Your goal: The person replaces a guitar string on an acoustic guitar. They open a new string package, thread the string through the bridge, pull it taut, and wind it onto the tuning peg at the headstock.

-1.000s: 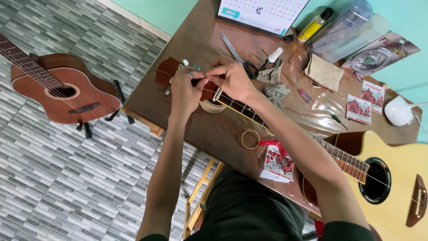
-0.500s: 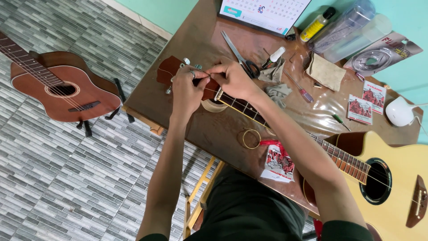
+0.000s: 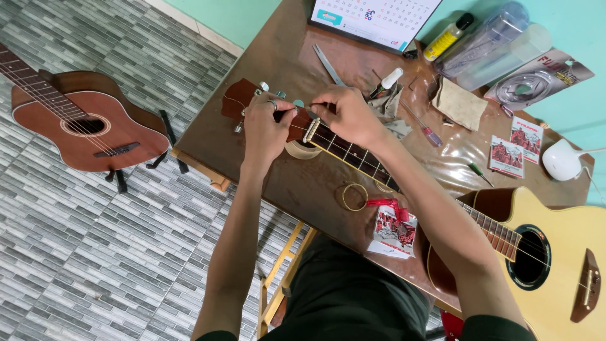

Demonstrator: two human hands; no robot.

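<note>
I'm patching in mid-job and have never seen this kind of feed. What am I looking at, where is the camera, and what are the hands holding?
There is no machine here: a person works with two bare hands, and the one camera sits on their head, looking down. The left hand and right hand meet at the headstock of an acoustic guitar lying across a brown table. Both sets of fingers pinch near the nut; what they grip is too fine to see.

On the table lie a coiled string, red string packets, screwdrivers, a cloth, a yellow bottle, clear tubes, a white lamp and a calendar. A second guitar stands on the tiled floor.
</note>
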